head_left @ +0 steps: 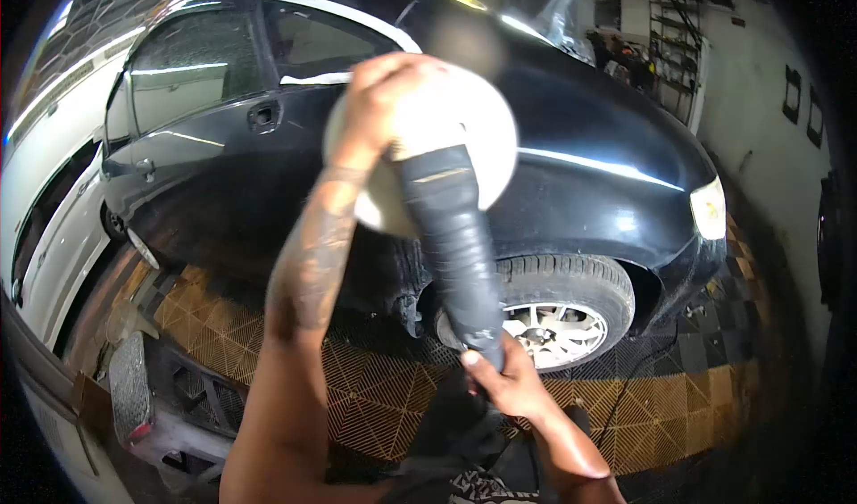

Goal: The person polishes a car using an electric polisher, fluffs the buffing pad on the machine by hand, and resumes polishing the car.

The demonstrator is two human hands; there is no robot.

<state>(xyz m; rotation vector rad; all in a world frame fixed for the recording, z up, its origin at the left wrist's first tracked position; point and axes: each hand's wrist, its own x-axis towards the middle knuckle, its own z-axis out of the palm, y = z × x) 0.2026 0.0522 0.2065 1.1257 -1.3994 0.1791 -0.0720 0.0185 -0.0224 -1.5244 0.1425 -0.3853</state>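
A polisher (451,227) with a long black body is held in both my hands in front of a black car (589,129). My left hand (379,98) is closed over its head, above the round white polishing pad (495,138). Lower down, my right hand (509,379) wraps round the rear end of the body. The pad overlaps the car's side near the front fender; whether it presses on the paint I cannot tell. Bright glare and blur hide part of the polisher's head and my left fingertips.
Below the fender is the front wheel (567,330) with white spokes. A dark cord (625,388) runs over the brown and black floor tiles (375,406). A removed bumper-like part (192,397) lies at lower left. A white car (67,209) stands far left, shelves (674,58) at the back right.
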